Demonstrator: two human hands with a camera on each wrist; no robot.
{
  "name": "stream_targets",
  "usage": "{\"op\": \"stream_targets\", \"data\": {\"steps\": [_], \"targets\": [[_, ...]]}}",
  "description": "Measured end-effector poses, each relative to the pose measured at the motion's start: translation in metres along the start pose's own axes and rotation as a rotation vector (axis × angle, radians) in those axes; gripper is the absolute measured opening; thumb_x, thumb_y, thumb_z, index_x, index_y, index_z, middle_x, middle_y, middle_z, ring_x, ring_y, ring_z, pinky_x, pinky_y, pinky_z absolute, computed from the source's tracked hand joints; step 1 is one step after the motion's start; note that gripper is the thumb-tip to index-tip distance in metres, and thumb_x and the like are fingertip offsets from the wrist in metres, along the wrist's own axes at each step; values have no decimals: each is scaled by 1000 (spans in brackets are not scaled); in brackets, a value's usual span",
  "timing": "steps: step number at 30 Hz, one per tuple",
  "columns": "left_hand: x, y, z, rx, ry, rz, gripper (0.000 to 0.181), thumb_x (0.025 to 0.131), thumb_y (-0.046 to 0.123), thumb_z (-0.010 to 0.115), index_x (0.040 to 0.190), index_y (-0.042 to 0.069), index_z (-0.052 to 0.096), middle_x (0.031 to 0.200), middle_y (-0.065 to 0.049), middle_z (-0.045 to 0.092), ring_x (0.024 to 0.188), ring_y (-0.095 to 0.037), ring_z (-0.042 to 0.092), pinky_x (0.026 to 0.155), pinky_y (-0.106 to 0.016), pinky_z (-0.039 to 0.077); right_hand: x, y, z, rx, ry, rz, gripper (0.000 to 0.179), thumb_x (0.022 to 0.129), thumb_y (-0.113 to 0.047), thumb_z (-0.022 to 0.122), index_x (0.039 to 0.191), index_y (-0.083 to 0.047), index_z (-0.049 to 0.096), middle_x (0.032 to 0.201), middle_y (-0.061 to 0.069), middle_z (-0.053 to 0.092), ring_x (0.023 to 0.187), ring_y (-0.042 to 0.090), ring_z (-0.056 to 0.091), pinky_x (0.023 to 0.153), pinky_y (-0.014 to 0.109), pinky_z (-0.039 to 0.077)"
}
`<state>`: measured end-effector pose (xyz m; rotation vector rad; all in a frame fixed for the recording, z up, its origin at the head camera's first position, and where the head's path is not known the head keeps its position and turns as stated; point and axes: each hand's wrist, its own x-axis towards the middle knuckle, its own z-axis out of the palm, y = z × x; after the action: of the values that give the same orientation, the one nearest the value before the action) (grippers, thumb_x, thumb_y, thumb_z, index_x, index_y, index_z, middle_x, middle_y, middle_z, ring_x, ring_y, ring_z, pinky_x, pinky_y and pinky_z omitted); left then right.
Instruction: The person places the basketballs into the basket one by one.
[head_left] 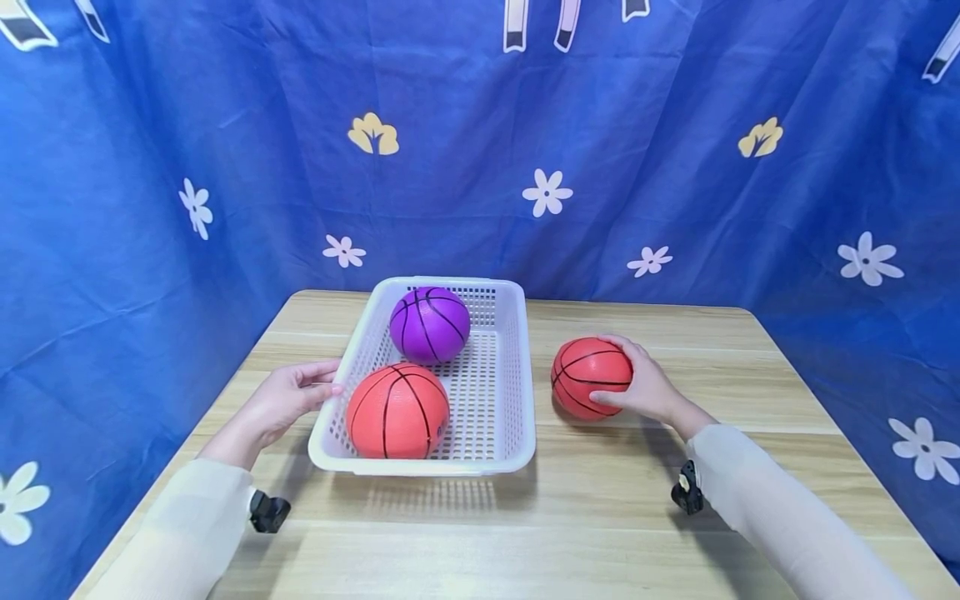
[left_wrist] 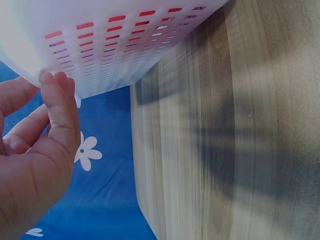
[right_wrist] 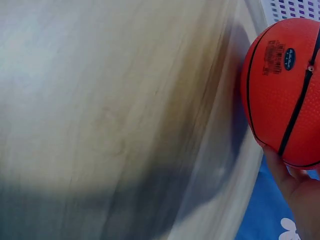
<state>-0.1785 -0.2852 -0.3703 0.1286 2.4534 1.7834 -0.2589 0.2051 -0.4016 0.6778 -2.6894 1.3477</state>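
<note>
A white perforated plastic basket [head_left: 420,468] sits on the table, and my left hand [head_left: 281,402] pinches its left rim between thumb and fingers. In the left wrist view the fingertips meet the rim of the slotted wall. Inside the basket lie a purple basketball [head_left: 430,326] at the back and an orange-red basketball [head_left: 397,412] at the front left. To the right of the basket, my right hand [head_left: 648,385] grips a red basketball [head_left: 588,379] from its right side. The right wrist view shows a printed label on this red ball [right_wrist: 280,95]. Some right fingers are hidden behind it.
A light wood-grain table [head_left: 570,533] carries everything. Blue cloth [head_left: 465,125] with white flowers hangs behind it and at both sides. Each sleeve has a small black device [head_left: 268,511] at the wrist.
</note>
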Motion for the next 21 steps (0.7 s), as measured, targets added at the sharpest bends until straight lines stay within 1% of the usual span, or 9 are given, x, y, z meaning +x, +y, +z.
{"op": "stream_targets", "data": {"steps": [3,6,8,10,11,14,15,17,21], "targets": [[0,1,0,3,-1,-3,56,82,12,59,126,-11,33,117,-31,42,88,-11,56,76,-29,47,-1,-17,-4,34,3,-6,84,60,-26,79,129,-13,34,122,12,39,104,34,43,74,46,45],[0,2,0,10,-3,-7,55,82,12,59,126,-11,33,117,-30,43,88,-12,56,76,-29,47,0,-35,-9,33,16,-6,81,61,-20,78,129,-12,35,122,13,39,104,35,42,75,48,44],[0,3,0,13,-6,-9,55,82,11,58,126,-10,33,117,-30,43,88,-12,56,76,-30,47,5,-43,-12,24,28,-1,80,61,-20,78,129,-14,35,121,12,40,104,34,42,76,48,44],[0,3,0,15,-6,-7,54,82,11,58,126,-11,34,117,-30,43,88,-12,56,76,-29,47,13,-41,-14,21,41,-8,81,60,-27,79,128,-20,36,121,7,41,104,30,44,76,46,45],[0,3,0,13,-6,-6,54,82,11,58,126,-11,34,117,-30,43,88,-12,56,76,-29,47,16,-45,-16,25,47,-10,81,60,-26,79,128,-20,36,120,7,41,104,30,43,76,47,45],[0,2,0,11,-7,-2,54,82,10,58,125,-11,34,116,-30,43,88,-12,56,75,-29,47,26,-54,-20,41,65,-47,81,59,-27,79,128,-21,36,120,5,42,103,28,44,77,46,44],[0,2,0,10,-7,-1,54,82,10,58,125,-11,34,116,-30,43,88,-12,56,75,-29,47,29,-58,-21,41,72,-61,81,59,-27,79,127,-21,36,120,5,42,104,27,44,77,45,44],[1,2,0,7,-10,-2,54,82,11,58,125,-11,34,117,-30,43,88,-12,56,76,-30,47,32,-74,-23,50,81,-77,79,61,-21,79,127,-18,37,120,7,42,105,29,43,78,47,43],[0,1,-1,1,-14,-2,54,82,11,58,126,-10,34,117,-30,43,88,-12,56,76,-30,47,42,-89,-21,55,80,-92,78,61,-23,78,127,-20,37,121,6,40,106,27,41,78,46,44]]}}
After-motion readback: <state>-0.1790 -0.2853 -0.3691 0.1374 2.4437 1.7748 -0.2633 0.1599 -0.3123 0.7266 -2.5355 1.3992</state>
